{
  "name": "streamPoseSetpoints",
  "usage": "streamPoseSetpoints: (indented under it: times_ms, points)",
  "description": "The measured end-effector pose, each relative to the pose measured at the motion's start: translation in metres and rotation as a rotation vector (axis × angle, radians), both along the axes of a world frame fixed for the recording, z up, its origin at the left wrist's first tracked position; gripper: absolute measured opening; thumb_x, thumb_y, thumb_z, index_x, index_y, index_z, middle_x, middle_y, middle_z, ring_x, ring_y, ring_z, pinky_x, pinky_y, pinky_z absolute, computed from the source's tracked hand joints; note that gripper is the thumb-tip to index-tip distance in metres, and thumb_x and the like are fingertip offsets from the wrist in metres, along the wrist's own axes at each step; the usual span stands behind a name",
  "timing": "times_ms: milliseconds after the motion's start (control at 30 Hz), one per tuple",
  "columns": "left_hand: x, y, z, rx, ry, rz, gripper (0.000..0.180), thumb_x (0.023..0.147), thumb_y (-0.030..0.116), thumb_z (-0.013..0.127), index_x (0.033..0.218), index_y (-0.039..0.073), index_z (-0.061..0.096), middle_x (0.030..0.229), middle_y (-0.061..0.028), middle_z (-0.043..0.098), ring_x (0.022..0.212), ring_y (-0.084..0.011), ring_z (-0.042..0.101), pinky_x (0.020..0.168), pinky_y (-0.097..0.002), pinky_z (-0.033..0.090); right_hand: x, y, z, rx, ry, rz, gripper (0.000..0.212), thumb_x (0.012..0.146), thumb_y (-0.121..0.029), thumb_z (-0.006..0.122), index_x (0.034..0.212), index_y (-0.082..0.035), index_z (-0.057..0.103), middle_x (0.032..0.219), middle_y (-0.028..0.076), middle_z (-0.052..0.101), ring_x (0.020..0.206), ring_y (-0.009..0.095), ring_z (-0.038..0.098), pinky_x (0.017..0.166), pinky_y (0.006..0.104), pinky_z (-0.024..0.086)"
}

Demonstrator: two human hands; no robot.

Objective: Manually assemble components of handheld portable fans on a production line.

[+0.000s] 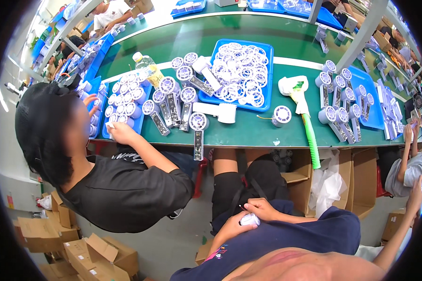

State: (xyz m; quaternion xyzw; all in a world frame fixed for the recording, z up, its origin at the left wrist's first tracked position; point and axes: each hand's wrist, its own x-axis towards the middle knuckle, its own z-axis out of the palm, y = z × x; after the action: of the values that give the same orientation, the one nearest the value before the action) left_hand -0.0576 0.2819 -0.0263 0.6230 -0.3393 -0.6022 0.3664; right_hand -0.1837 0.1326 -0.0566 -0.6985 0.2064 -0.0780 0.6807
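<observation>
Low in front of my body, my left hand (pixel 232 226) is closed around a small white cylindrical housing (pixel 250 219). Just above it, my right hand (pixel 262 209) has its fingers curled together at the housing's upper side. A thin dark tip, perhaps a wire, shows beside those fingers; what they pinch is too small to make out. On the green table ahead stands a similar white round housing (pixel 282 115) with a thin wire at its side. Left of that, a white handled unit (pixel 198 122) has its handle over the table edge.
A blue tray (pixel 270 51) holds many white rings. A green-handled hammer (pixel 310 140) with a wrapped head overhangs the table edge. More white units (pixel 349 114) stand at right. A co-worker in black (pixel 136 196) sits close on my left. Cardboard boxes (pixel 363 182) stand under the table.
</observation>
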Motion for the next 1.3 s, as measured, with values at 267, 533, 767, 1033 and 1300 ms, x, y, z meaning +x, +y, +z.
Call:
streamPoseSetpoints:
  times_ms: [267, 533, 767, 1033, 1300]
  points:
    - [0.006, -0.004, 0.001, 0.034, -0.010, 0.059, 0.064, 0.080, 0.041, 0.080, 0.127, 0.003, 0.061, 0.109, -0.0183, 0.070, 0.101, -0.0283, 0.069, 0.091, -0.0355, 0.051, -0.005, -0.002, -0.016, 0.149, -0.013, 0.026, 0.023, 0.099, -0.019, 0.063, 0.083, -0.003, 0.058, 0.076, 0.002, 0.054, 0.069, 0.008, 0.050, 0.060, 0.0279, 0.041]
    - [0.049, -0.068, 0.000, -0.265, -0.727, 0.166, 0.054, 0.076, 0.038, 0.079, 0.115, 0.003, 0.063, 0.108, -0.0215, 0.068, 0.096, -0.0413, 0.067, 0.081, -0.0495, 0.054, 0.050, -0.056, 0.020, 0.085, 0.376, 0.163, 0.043, 0.108, -0.037, 0.037, 0.100, 0.000, 0.057, 0.077, 0.017, 0.064, 0.065, 0.028, 0.067, 0.058, 0.0397, 0.053]
    - [0.076, -0.125, 0.057, -0.475, -0.839, 0.220, 0.053, 0.074, 0.023, 0.083, 0.117, 0.000, 0.061, 0.106, -0.0188, 0.065, 0.093, -0.0396, 0.067, 0.078, -0.0429, 0.055, 0.085, -0.096, 0.042, -0.197, -0.049, -0.197, 0.040, 0.104, -0.035, 0.041, 0.101, -0.001, 0.060, 0.081, 0.017, 0.061, 0.074, 0.028, 0.061, 0.072, 0.0396, 0.050]
    - [0.061, -0.117, 0.076, -0.418, -0.884, 0.154, 0.054, 0.071, 0.024, 0.085, 0.116, 0.003, 0.064, 0.103, -0.0154, 0.067, 0.088, -0.0348, 0.068, 0.076, -0.0410, 0.055, 0.063, -0.080, 0.057, -0.101, -0.096, -0.226, 0.041, 0.103, -0.036, 0.042, 0.111, 0.001, 0.060, 0.087, 0.018, 0.066, 0.079, 0.028, 0.063, 0.077, 0.0377, 0.049]
    - [0.058, -0.117, 0.074, -0.386, -0.858, 0.196, 0.061, 0.069, 0.025, 0.088, 0.119, 0.001, 0.063, 0.105, -0.0170, 0.067, 0.092, -0.0341, 0.069, 0.079, -0.0399, 0.055, 0.048, -0.097, 0.060, 0.169, -0.036, -0.071, 0.048, 0.104, -0.044, 0.043, 0.125, -0.004, 0.058, 0.085, 0.007, 0.065, 0.072, 0.010, 0.060, 0.059, 0.0253, 0.049]
